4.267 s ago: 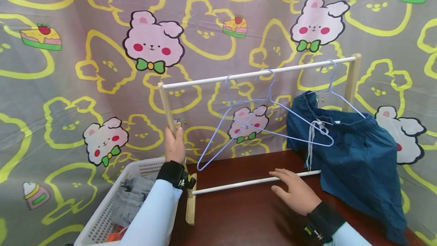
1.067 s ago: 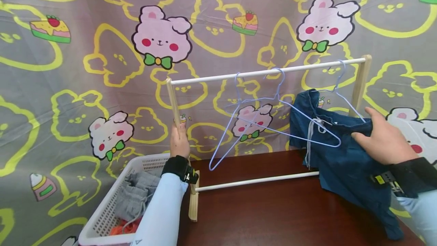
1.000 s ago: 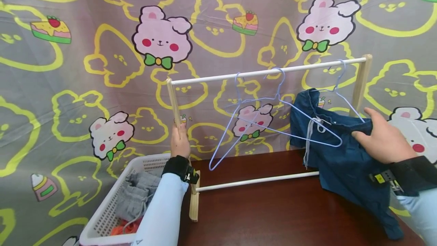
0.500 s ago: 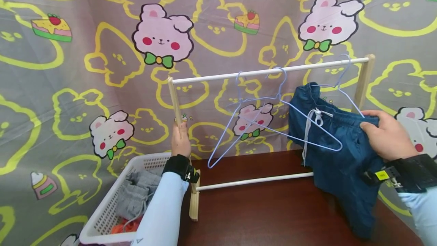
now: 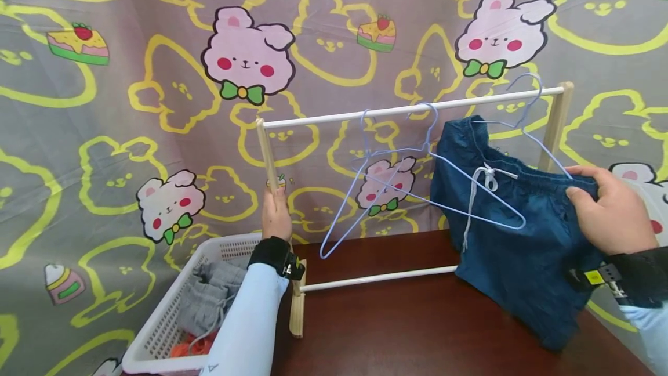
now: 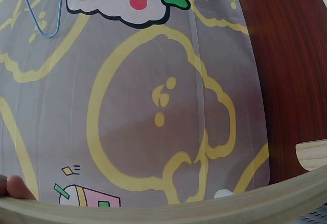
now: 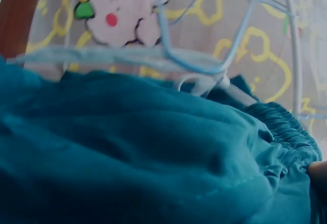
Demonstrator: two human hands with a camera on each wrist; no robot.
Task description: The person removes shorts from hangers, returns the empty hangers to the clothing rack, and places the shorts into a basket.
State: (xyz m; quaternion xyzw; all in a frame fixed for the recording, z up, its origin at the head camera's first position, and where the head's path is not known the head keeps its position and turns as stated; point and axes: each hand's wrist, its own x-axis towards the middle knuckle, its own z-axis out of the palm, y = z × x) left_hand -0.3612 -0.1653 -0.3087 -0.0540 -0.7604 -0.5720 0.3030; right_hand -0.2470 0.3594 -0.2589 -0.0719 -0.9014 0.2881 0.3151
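Note:
My right hand [image 5: 618, 208] pinches the right end of the waistband of dark blue drawstring shorts [image 5: 511, 242], thumb in front, at the end of a light purple wire hanger [image 5: 523, 126]. The hanger's hook rises above the white top rail [image 5: 469, 102] of a small rack; whether it still touches the rail cannot be told. In the right wrist view, the shorts [image 7: 153, 147] and their white drawstring fill the picture. My left hand [image 5: 275, 216] grips the rack's left wooden post [image 5: 267, 155]; only its fingertips [image 6: 18, 187] show in the left wrist view.
Two bare hangers [image 5: 344, 205] overlap on the rail left of the shorts. A white basket [image 5: 151, 326] at left holds grey clothing [image 5: 206, 300] and orange cloth [image 5: 185, 347]. A lower white bar [image 5: 381, 279] crosses above the reddish-brown table [image 5: 396, 329]. A patterned curtain [image 5: 323, 62] hangs behind.
My right hand has come from over the table to the waistband and taken hold of it. The shorts and hanger have risen, the hook moving up from the rail. My left hand stays on the post.

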